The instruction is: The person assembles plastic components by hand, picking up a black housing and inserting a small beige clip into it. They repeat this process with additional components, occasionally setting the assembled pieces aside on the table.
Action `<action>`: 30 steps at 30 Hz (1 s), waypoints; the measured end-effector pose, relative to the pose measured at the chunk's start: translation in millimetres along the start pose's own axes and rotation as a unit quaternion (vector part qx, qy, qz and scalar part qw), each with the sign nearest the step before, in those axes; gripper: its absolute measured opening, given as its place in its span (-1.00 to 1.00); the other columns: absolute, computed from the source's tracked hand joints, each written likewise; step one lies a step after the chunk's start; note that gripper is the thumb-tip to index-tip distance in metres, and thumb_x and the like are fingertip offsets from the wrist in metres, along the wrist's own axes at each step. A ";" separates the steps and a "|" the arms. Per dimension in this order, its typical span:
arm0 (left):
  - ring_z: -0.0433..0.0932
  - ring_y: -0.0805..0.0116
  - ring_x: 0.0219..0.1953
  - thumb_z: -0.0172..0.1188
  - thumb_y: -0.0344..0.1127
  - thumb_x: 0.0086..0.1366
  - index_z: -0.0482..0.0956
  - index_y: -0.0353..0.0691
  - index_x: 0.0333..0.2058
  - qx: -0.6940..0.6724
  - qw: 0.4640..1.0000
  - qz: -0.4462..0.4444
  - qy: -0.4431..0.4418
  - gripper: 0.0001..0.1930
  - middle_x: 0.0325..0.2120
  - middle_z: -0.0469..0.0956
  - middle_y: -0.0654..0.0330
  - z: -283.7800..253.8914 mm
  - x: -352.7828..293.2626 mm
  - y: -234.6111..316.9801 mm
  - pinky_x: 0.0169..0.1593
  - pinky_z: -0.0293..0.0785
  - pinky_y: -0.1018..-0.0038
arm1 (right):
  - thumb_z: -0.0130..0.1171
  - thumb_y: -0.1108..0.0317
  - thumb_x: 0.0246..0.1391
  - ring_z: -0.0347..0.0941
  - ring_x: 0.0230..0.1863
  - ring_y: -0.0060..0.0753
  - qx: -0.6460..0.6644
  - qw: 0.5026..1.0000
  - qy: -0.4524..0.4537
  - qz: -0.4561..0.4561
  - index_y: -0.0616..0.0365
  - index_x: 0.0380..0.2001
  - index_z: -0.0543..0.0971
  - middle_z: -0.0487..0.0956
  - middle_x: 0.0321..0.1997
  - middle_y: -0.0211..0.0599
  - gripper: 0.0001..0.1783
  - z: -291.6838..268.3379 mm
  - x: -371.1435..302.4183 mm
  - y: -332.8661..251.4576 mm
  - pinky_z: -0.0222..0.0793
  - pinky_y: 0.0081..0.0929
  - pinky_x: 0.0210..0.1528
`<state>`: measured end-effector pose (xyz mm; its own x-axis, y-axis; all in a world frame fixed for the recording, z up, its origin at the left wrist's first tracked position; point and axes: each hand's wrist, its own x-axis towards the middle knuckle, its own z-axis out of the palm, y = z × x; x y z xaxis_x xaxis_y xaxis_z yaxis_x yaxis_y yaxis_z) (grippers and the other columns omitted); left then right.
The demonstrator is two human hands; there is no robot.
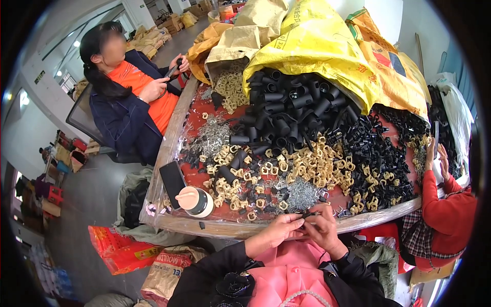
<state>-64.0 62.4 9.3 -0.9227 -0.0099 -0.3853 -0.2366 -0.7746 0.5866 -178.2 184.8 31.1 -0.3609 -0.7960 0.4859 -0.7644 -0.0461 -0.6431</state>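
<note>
My left hand (pixel 279 232) and my right hand (pixel 324 230) meet at the table's near edge. Between their pinched fingertips is a small black part (pixel 305 215); its exact kind is partly hidden by the fingers. Just beyond the hands lies a heap of small silvery metal pieces (pixel 300 195). Tan plastic clip-like parts (pixel 313 166) spread behind and to both sides of it. A pile of small black plastic parts (pixel 376 153) covers the right side. Farther back, black tube-shaped pieces (pixel 286 105) spill from a yellow sack (pixel 317 48).
A lidded cup (pixel 197 203) and a dark phone (pixel 172 180) stand near the table's left corner. A co-worker in orange (pixel 134 84) sits at the left holding a dark item. Another co-worker's red sleeve (pixel 442 207) reaches in from the right. Bags (pixel 171 271) crowd the floor below.
</note>
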 end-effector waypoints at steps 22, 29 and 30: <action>0.48 0.18 -0.28 -0.06 -0.41 0.18 0.38 -0.31 -0.33 -0.062 0.996 0.047 0.047 -0.87 -0.29 0.44 -0.03 -6.7 4.9 10.4 -0.22 0.47 0.47 | 0.03 0.54 -0.18 0.37 -0.38 -0.19 -0.048 0.992 -0.003 0.114 0.15 -0.39 0.47 0.39 -0.41 -0.22 -0.82 -26.5 -11.0 48.5 0.29 -0.47 -0.37; 0.47 0.16 -0.26 -0.06 -0.40 0.18 0.37 -0.33 -0.26 -0.067 0.994 0.067 0.048 -0.83 -0.29 0.44 -0.01 -11.3 3.6 2.1 -0.20 0.46 0.45 | 0.04 0.55 -0.18 0.36 -0.36 -0.22 -0.102 0.975 0.131 0.146 0.17 -0.41 0.47 0.40 -0.40 -0.26 -0.83 -56.0 6.2 47.8 0.29 -0.48 -0.34; 0.47 0.16 -0.26 -0.06 -0.40 0.18 0.37 -0.33 -0.25 -0.064 0.995 0.069 0.042 -0.82 -0.28 0.44 -0.01 -11.8 3.3 1.7 -0.20 0.46 0.44 | 0.05 0.55 -0.19 0.35 -0.35 -0.22 -0.144 0.965 0.168 0.138 0.17 -0.41 0.47 0.40 -0.40 -0.27 -0.83 -58.3 10.4 47.2 0.29 -0.48 -0.33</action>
<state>-63.9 53.6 0.6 -0.9137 -0.1695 -0.3692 -0.0645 -0.8367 0.5438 -249.2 209.4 40.3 -0.6873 -0.5111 0.5161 -0.7145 0.3478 -0.6071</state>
